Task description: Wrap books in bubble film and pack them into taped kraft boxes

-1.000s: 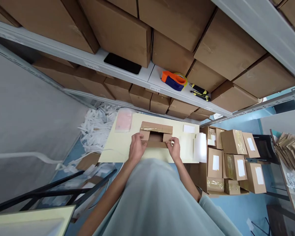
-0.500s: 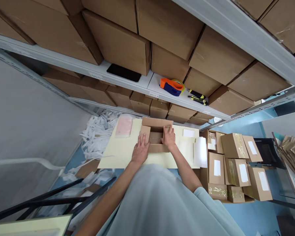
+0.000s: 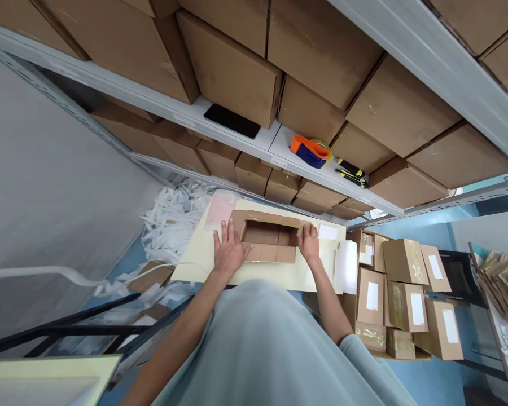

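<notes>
— Position of the open cardboard box [image 3: 267, 242]?
— Resting on the pale yellow counter [image 3: 195, 259], near its far edge, mouth up, flaps folded outward. Brown tape visible along the far flap.

— State of the hands?
— Well apart, one at each end of the box. Left hand [image 3: 227, 250] spread flat, fingers splayed, pressing on the left flap and the counter beside it. Right hand [image 3: 309, 243] laid against the right end, fingers on the flap there. Neither closed round anything.

— Items beside the box?
— Pink packet [image 3: 220, 210] on the counter, just beyond the left hand. White label [image 3: 328, 232] and white sheets [image 3: 346, 260] toward the right end of the counter.

— Shelving above?
— White shelf [image 3: 275, 148] carrying a black phone [image 3: 231, 120], an orange and blue tape dispenser [image 3: 310, 151] and yellow-black cutters [image 3: 350, 171], all set in front of large brown cartons [image 3: 232, 73]. Smaller cartons [image 3: 254, 175] on the level below.

— Surroundings at floor level?
— Heap of white paper strips [image 3: 173, 217] left of the counter. Stack of small sealed, labelled boxes [image 3: 402, 287] to the right, near the right forearm.
</notes>
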`<state>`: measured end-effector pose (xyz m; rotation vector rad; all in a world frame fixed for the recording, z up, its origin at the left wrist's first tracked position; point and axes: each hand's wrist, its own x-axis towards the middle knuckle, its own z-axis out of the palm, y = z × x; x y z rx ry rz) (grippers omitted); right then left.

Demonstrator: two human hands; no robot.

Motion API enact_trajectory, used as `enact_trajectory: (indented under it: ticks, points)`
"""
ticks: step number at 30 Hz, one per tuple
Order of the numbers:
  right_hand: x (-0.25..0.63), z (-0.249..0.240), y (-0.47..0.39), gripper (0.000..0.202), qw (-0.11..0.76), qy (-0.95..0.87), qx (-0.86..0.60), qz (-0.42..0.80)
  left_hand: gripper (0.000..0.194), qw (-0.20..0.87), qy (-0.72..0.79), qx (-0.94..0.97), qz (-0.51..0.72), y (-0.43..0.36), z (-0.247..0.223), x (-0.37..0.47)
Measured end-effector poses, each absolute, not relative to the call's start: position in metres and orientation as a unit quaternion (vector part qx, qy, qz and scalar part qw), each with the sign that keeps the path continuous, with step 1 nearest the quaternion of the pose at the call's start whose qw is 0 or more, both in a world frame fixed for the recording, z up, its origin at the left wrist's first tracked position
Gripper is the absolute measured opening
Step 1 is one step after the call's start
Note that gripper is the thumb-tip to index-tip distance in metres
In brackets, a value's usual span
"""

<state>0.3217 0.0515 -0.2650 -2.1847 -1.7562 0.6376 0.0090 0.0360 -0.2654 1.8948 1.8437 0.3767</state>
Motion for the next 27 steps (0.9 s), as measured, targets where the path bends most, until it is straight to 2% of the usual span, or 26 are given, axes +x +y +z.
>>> enact_trajectory:
  ticks: [4,10,13,19,27]
  points:
    - [0.305,-0.285,0.045,0.067,0.119,-0.578,-0.75,0.299,0.1,0.325,0.657,0.67,0.115,0.048,-0.296,0.004]
    - [0.301,-0.281,0.03,0.062,0.103,-0.553,-0.765,0.313,0.105,0.38,0.66,0.63,0.151,0.045,-0.326,-0.003]
    - [0.306,-0.267,0.016,0.063,0.119,-0.551,-0.778,0.276,0.093,0.391,0.711,0.55,0.196,0.053,-0.328,-0.012]
    - [0.29,-0.227,-0.013,0.068,0.174,-0.554,-0.798,0.161,0.073,0.335,0.783,0.458,0.254,0.114,-0.327,-0.066]
    - [0.221,-0.193,-0.035,0.063,0.217,-0.57,-0.783,0.123,0.06,0.338,0.829,0.43,0.113,0.187,-0.352,-0.091]
